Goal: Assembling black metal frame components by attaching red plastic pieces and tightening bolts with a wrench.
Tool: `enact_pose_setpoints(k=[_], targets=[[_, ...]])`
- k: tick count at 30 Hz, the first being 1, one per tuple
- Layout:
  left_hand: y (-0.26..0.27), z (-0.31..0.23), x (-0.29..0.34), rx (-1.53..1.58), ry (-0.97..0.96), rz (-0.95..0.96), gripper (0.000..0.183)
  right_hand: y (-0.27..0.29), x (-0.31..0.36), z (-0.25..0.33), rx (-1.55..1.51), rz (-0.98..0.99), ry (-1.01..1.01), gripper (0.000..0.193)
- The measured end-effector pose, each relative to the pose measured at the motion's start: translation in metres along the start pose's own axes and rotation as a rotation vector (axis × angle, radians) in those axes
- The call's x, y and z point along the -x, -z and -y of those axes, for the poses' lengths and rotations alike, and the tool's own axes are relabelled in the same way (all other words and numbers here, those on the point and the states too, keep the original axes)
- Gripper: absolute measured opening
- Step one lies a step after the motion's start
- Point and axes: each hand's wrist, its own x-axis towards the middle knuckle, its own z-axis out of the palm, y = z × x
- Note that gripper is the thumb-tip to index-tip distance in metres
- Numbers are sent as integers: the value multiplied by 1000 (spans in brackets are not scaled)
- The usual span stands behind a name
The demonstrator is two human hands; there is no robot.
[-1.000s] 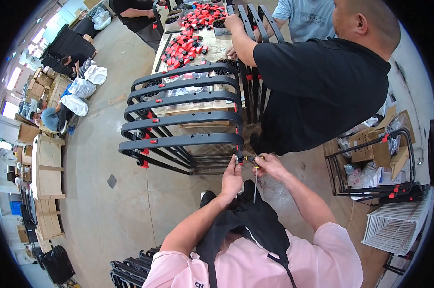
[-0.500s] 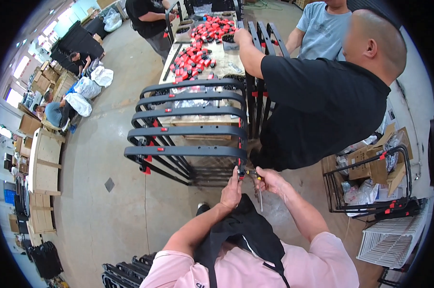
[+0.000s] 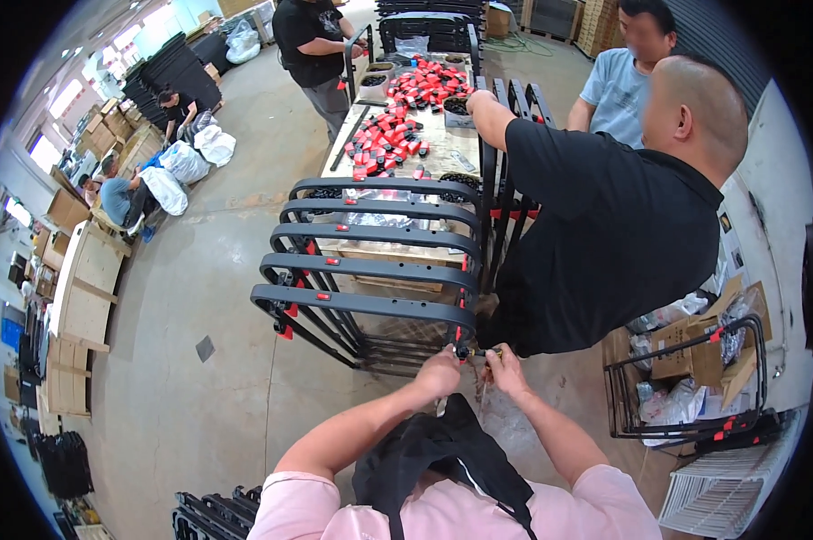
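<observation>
Presently, in the head view, the nearest black frame stands at the front of a row of like frames, at the near end of the worktable. Its top bar has its long axis running left to right, dipping slightly toward the right, where it bends down to a corner joint. The legs slant away toward the floor.

The left hand is at that joint, fingertips meeting it; whether they clasp or merely press, I cannot tell. The right hand, just beside, has its fingers closed around a small hand tool. The tool lies roughly level, its long axis crosswise, its working end pointing left to the joint.

The tool is largely covered by the fingers, and its tip is too small to make out. A co-worker in a black shirt hides part of the frames beside the table. At lower left, a stack of black frames is cut off by the picture's edge.
</observation>
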Motion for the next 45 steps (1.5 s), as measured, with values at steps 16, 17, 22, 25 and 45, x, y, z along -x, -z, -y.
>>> enact_pose_setpoints(k=[16, 17, 22, 25, 45], targets=[[44, -48, -31, 864, 701, 396, 37, 9, 7, -13, 131, -51, 117, 27], [4, -1, -30, 874, 720, 361, 37, 0, 3, -9, 155, -28, 142, 26], [-2, -66, 7, 245, 378, 86, 71, 11, 4, -18, 136, -39, -63, 23], [-15, -30, 32, 228, 126, -127, 76, -3, 8, 19, -139, -53, -271, 28], [-41, 8, 6, 301, 356, 129, 39, -16, -8, 15, -194, 93, -184, 30]])
